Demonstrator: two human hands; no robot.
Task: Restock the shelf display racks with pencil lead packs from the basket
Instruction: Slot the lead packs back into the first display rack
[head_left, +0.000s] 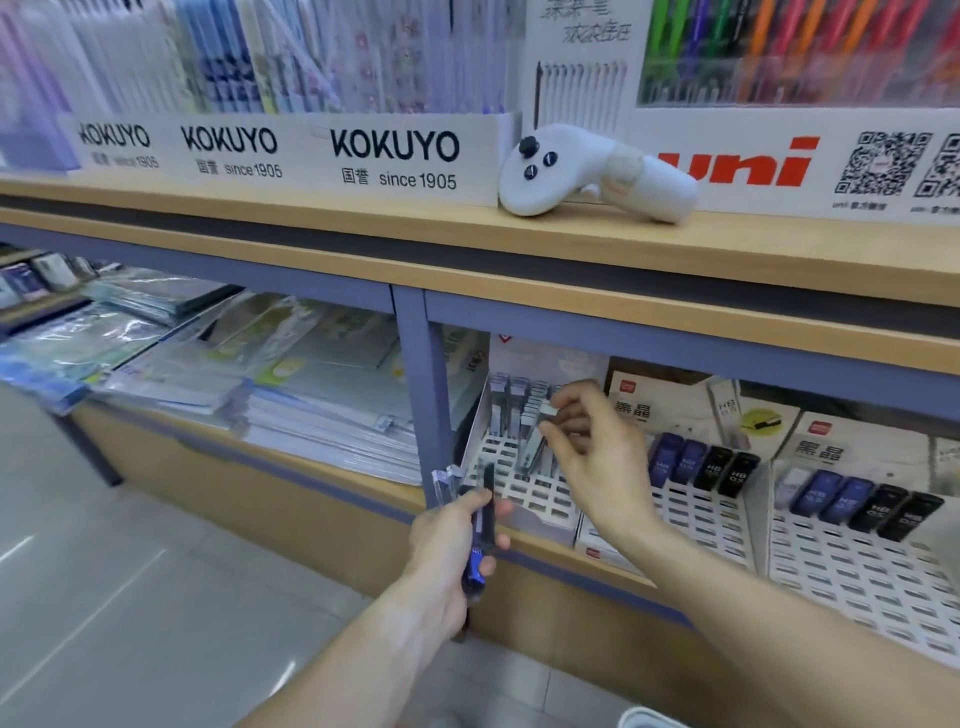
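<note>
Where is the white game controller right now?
The white controller lies on the upper wooden shelf, between the KOKUYO sign and the red uni sign.

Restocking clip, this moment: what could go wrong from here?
The left hand grips several lead packs in a loose fan; one might slip to the floor. The right hand is pinching a pack among tightly packed rows in the left rack, so its fingers may tip neighbouring packs.

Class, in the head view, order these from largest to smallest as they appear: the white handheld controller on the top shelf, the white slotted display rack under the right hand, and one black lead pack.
1. White slotted display rack
2. White handheld controller
3. Black lead pack

Apparent size only; the distances differ.
</note>
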